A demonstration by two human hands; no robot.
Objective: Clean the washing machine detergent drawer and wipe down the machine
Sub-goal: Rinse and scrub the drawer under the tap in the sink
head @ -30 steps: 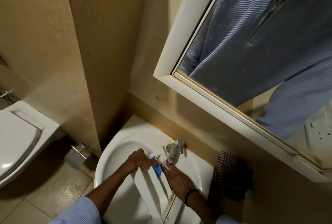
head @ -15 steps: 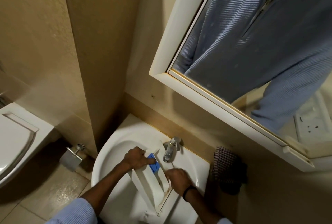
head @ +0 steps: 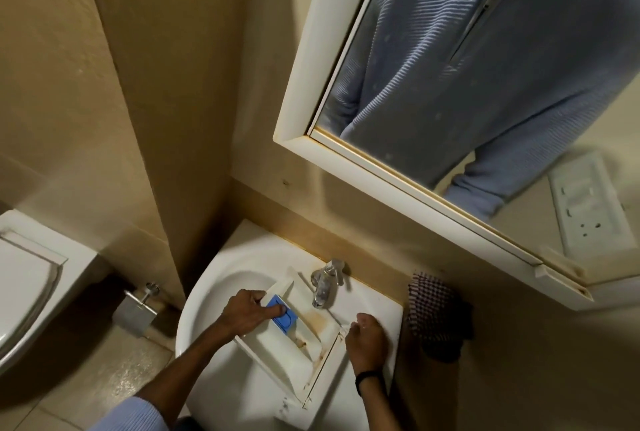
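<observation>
Drawer (head: 294, 339) askew now, under L fingers (head: 276, 309)

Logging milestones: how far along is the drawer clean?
Done: the detergent drawer is out and in the sink. In hand: the left hand grips it, thumb on the blue insert; the right hand sits at its front corner. Left: brown stains show inside, the checked cloth lies untouched beside the sink, and the machine, not in view, needs wiping.
</observation>
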